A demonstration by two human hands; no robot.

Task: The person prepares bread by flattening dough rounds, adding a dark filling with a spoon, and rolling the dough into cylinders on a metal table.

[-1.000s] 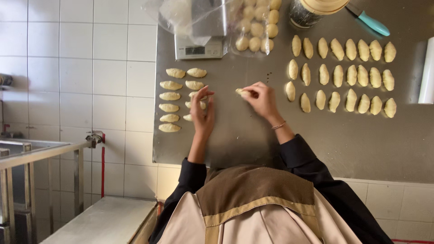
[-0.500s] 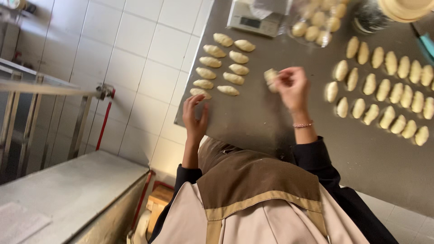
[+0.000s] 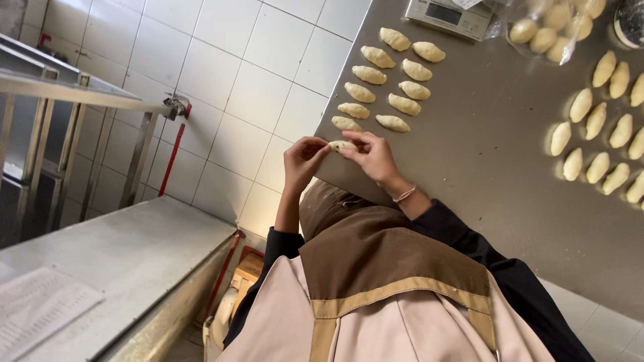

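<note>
Scanning from frame left I see a steel side table [image 3: 121, 268] with a paper sheet [image 3: 40, 305] | centre: my left hand [image 3: 302, 161] and right hand [image 3: 376, 157] meet, fingers pinching one dough piece [image 3: 342, 145] at the worktop [image 3: 483, 174] edge | above it: two rows of shaped dough pieces [image 3: 386, 80] | upper right: scale [image 3: 451, 15], bagged dough balls [image 3: 550, 27], more rows [image 3: 604, 127]

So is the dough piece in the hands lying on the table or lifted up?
Lifted up. The dough piece is pinched between the left hand and right hand, at the edge of the steel table.
</note>
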